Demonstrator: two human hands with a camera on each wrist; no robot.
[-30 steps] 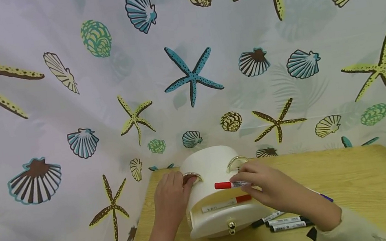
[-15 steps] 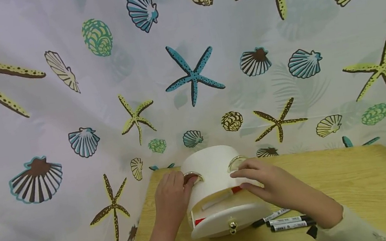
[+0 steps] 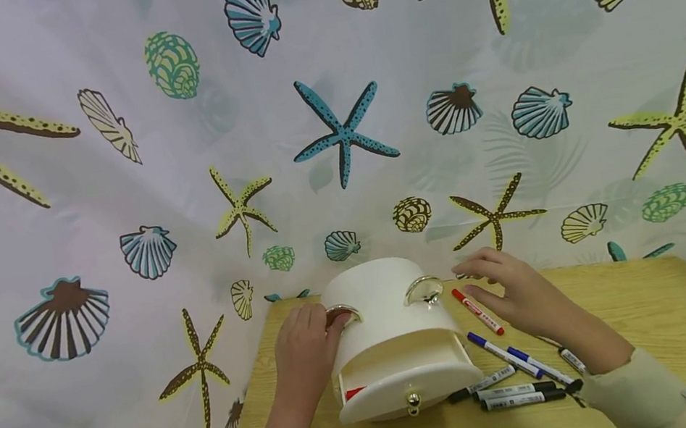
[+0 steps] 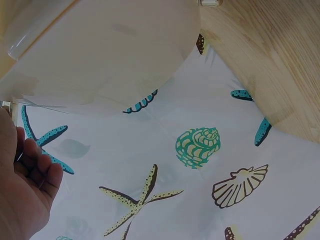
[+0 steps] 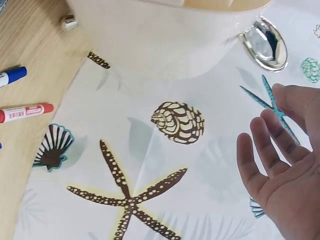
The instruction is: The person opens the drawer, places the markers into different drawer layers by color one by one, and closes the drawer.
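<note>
A white rounded box (image 3: 382, 303) with two gold-rimmed, ear-like handles stands on the table, its front drawer (image 3: 407, 391) pulled out. A red marker cap (image 3: 355, 392) shows at the drawer's left end; the rest of that marker is hidden. My left hand (image 3: 303, 340) grips the left ear-like handle (image 3: 342, 314), thumb hooked at its rim. To the right of the box my right hand (image 3: 511, 289) hovers with fingers spread and slightly bent, holding nothing. Just below its fingertips lies a red marker (image 3: 478, 312) on the tabletop, right of the other ear-like handle (image 3: 423, 290).
Two blue-capped markers (image 3: 504, 354) and several black-capped markers (image 3: 516, 391) lie loosely right of the drawer, partly under the right forearm. Wooden table (image 3: 647, 317) extends to the right. A shell-and-starfish cloth (image 3: 177, 157) hangs behind and at the left.
My right hand has let go of a red marker over the drawer, where it dropped inside, then swung right, away from the box. The left hand has stayed on its ear-like handle.
</note>
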